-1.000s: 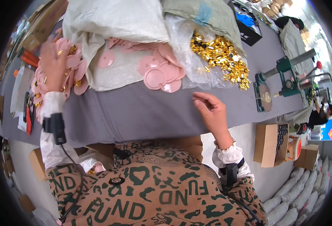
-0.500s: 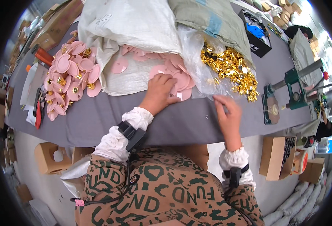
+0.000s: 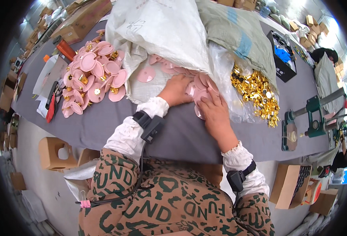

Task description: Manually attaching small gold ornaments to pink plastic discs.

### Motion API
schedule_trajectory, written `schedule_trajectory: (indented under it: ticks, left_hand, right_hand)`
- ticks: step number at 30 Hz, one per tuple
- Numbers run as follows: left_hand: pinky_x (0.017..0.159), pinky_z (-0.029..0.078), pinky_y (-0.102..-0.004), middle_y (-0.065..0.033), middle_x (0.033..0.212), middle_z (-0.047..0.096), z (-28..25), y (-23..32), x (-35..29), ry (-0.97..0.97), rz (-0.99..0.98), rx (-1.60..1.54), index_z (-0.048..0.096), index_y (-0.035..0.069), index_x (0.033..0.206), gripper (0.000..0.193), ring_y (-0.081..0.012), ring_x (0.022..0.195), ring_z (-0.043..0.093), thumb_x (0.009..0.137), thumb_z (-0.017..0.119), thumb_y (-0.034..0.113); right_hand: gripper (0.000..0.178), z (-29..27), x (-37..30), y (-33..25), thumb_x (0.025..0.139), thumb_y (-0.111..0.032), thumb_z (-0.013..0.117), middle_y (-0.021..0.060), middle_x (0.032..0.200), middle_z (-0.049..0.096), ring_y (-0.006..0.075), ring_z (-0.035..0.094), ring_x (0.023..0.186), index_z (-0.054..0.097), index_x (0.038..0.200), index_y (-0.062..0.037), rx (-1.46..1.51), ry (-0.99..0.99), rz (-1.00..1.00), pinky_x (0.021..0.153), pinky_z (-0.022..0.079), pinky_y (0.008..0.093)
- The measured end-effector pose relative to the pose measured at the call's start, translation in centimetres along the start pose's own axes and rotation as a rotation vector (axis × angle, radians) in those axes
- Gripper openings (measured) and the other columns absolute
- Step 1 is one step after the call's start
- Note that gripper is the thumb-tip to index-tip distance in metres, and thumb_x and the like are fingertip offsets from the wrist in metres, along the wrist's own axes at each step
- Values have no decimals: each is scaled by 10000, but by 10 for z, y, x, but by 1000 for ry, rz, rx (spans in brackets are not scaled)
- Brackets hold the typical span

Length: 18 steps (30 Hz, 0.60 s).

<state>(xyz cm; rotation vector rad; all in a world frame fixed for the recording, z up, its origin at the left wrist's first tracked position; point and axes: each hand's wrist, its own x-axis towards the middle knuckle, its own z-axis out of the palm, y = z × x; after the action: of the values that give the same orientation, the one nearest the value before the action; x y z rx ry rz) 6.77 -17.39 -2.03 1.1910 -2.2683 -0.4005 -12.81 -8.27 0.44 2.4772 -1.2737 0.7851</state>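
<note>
Beside the mouth of a white woven sack, both hands are at a heap of flat pink discs. My left hand is closed at the heap's left edge, with disc edges between its thumb and fingers. My right hand lies over the near right side, fingers stretched out and touching the discs. Its fingers hide part of the heap. More pink discs spill from the sack, and one single disc lies on its flap. To the left is a pile of pink discs with gold fittings attached.
Small gold metal parts spread from a clear plastic bag on the right. Beyond stands a green hand press. A black box holds blue items. Red-handled pliers lie at the left on the grey-covered table.
My right hand has moved left from beside the plastic bag onto the pink discs. My left hand stays at the heap. The whole view has shifted, with table things now farther right.
</note>
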Motion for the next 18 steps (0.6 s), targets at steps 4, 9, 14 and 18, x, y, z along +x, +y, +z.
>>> schedule_trajectory:
  ticks: [4,9,14,18]
  left_hand:
    - [841,435,-434,-140,1038,536,-11,31,-29,253,-11,111,590,90,1112,427,-336,1010,520,706,717,126]
    - [836,432,-399,-126,1040,535,-22,54,-74,227,192,-31,588,86,1095,375,-326,995,519,728,649,35]
    - [887,454,-354,-136,1147,554,-78,17,-46,90,-246,-289,543,48,1242,523,-298,1001,554,741,667,133]
    - [907,452,-398,-203,1110,599,-85,-97,-11,137,-288,291,578,42,1225,499,-354,1025,561,774,672,232]
  right_hand:
    - [124,5,-1,11,770,-85,622,70,907,653,304,557,1161,662,887,-73,65,13,16,939,451,446]
    - [189,-9,-9,7,764,0,680,77,924,671,301,591,1040,676,943,-59,389,147,238,890,473,390]
    - [167,-32,-39,-7,808,-14,691,102,923,671,272,604,995,675,974,-27,549,214,497,845,482,344]
    - [156,-44,-54,-22,825,-6,682,101,921,669,219,625,904,670,981,-11,736,216,601,805,488,302]
